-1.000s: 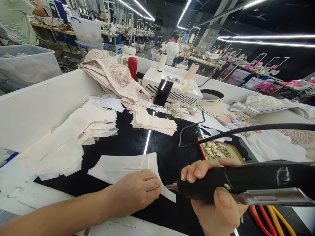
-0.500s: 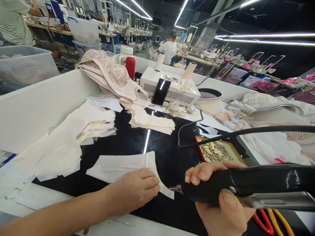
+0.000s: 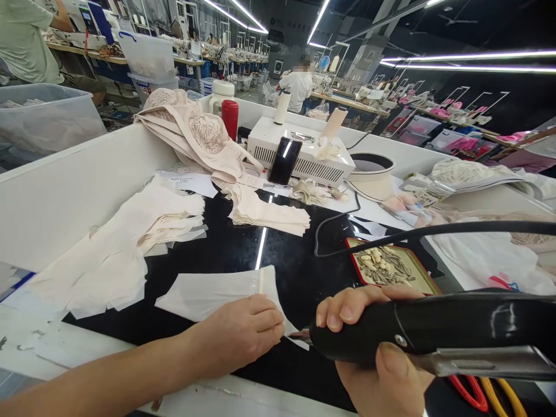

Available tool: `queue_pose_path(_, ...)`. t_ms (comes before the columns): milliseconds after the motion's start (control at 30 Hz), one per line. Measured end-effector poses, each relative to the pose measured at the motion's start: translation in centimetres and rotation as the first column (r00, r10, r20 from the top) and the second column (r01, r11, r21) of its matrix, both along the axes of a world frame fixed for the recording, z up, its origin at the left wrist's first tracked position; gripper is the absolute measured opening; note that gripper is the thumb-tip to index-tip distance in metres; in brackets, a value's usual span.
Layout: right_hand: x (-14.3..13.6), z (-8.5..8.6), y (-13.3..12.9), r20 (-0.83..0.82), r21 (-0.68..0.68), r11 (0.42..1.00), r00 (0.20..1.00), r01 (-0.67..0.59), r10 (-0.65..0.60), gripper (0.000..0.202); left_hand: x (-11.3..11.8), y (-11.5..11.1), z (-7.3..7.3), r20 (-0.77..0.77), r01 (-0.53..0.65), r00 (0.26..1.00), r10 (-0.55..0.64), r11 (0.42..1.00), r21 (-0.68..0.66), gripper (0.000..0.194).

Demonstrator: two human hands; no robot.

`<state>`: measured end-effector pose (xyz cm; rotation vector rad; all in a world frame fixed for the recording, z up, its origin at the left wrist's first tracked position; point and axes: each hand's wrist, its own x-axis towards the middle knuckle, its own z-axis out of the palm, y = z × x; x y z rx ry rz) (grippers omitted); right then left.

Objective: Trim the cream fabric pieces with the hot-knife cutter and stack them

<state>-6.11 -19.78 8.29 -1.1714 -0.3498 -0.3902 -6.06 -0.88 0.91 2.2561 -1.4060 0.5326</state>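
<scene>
A pale fabric piece [image 3: 204,294] with a narrow cream strip near its right side lies on the black glossy surface [image 3: 217,252]. My left hand [image 3: 249,327] presses on its right part, fingers closed together; whether they pinch the cloth or strip is hidden beneath them. In my right hand [image 3: 369,341] is a black handheld tool [image 3: 460,327], the fingers wrapped round its front. The tool's metal tip [image 3: 300,335] points left and meets or hovers over the fabric's lower right corner, close to my left fingertips.
Stacked cream fabric pieces [image 3: 117,243] lie left, a smaller stack [image 3: 264,211] behind. A phone [image 3: 285,161] leans on a white box [image 3: 321,159]. At right are a tray of seeds [image 3: 403,263], a black cable [image 3: 434,230] and red scissor-like handles [image 3: 469,394]. People are farther back.
The tool in my right hand has moved slightly left, its tip now over the fabric's lower right corner and nearer my left fingers. My left hand has hardly moved.
</scene>
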Motion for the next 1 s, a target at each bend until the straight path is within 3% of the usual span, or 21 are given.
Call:
queue_pose_path(233, -0.4, 0.4, -0.9, -0.009, 0.065, 0.997, 0.999, 0.043, -0.042, 0.041, -0.1, 0.0, -0.4, -0.016, -0.008, 1.0, 0.007, 1.0, -0.009, 0.019)
queue_pose_path(567, -0.5, -0.2, -1.1, 0.024, 0.03, 0.997, 0.997, 0.068, -0.068, 0.035, 0.0, 0.1, -0.2, -0.055, 0.002, 0.998, -0.005, 0.999, -0.042, 0.016)
queue_pose_path(700, -0.1, -0.6, -1.5, 0.057, 0.026, 0.997, 0.996, 0.074, -0.076, 0.038, 0.2, 1.1, 0.3, -0.144, -0.069, 0.988, 0.058, 0.995, -0.077, 0.018)
queue_pose_path(867, 1.5, -1.2, -2.7, 0.072, 0.003, 0.996, 0.993, 0.09, -0.09, 0.037, 0.9, 2.9, 1.1, -0.201, -0.146, 0.968, 0.151, 0.988, 0.04, 0.023)
queue_pose_path(1000, 3.1, -1.4, -3.3, 0.078, 0.026, 0.995, 0.992, 0.101, -0.103, 0.033, 0.2, 2.6, 1.3, -0.215, -0.17, 0.955, 0.204, 0.971, 0.168, 0.027)
